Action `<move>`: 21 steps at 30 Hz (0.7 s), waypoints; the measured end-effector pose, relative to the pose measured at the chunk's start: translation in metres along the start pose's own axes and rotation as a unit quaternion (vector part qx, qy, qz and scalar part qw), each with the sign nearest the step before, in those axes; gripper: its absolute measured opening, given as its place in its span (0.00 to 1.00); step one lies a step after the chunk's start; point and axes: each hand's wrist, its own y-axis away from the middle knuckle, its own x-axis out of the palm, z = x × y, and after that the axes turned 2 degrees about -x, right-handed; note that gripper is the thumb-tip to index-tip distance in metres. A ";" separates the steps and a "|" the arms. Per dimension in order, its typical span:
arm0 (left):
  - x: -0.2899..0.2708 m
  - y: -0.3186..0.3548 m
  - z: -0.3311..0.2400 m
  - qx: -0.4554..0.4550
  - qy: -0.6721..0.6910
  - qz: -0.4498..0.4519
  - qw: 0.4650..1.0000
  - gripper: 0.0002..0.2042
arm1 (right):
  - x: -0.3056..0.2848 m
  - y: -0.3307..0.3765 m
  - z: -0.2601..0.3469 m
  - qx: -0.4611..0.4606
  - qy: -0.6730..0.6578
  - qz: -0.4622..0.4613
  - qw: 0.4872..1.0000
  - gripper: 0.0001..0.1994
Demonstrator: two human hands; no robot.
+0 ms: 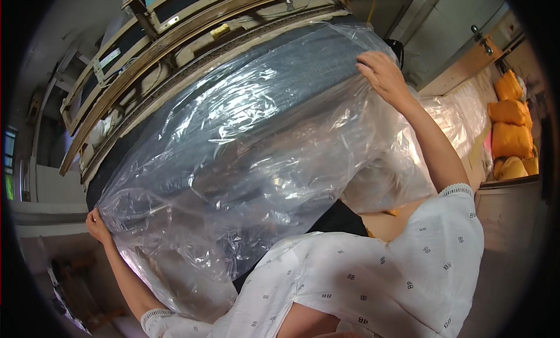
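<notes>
A large clear plastic sheet [274, 180] is spread in front of me, wrinkled and shiny, its near part hanging toward my body. Beneath its far part shows a long, dark blue-grey padded surface [233, 98], like an upholstered sofa part. At the left corner, my left hand [98, 226] pinches the sheet's edge. Far to the right, my right hand [382, 75] has its fingers curled over the plastic near the dark piece's right end; the fingertips grip the film. Both arms are stretched wide apart.
Behind the dark surface stands a wooden frame [157, 49] with rails and metal brackets. More clear plastic [455, 119] lies at the right, beside a stack of orange bundles [510, 128] on a shelf. A door with a handle [484, 43] is at the upper right.
</notes>
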 end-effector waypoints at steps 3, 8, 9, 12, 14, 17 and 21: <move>0.006 0.005 -0.019 -0.029 -0.061 -0.066 0.995 0.15 | 0.009 -0.027 0.017 -0.019 0.002 -0.141 0.990 0.16; 0.004 0.004 -0.019 -0.030 -0.042 -0.045 0.998 0.15 | 0.025 -0.057 0.000 0.042 0.061 -0.164 0.984 0.12; 0.004 0.003 -0.018 -0.030 -0.039 -0.042 0.998 0.15 | 0.028 -0.061 -0.006 0.042 -0.031 -0.126 0.991 0.11; 0.000 0.001 -0.010 -0.034 -0.027 -0.040 0.998 0.16 | 0.034 -0.068 -0.007 0.078 -0.247 0.013 0.966 0.08; 0.002 0.003 -0.008 -0.035 -0.020 -0.039 0.998 0.16 | 0.033 -0.070 -0.012 0.082 -0.263 0.058 0.960 0.08; 0.002 0.003 -0.012 -0.032 -0.023 -0.038 0.999 0.16 | 0.029 -0.066 -0.016 0.088 -0.277 0.099 0.952 0.08; -0.001 0.001 -0.010 -0.029 -0.038 -0.031 0.998 0.16 | 0.026 -0.053 -0.014 0.153 -0.280 0.021 0.947 0.10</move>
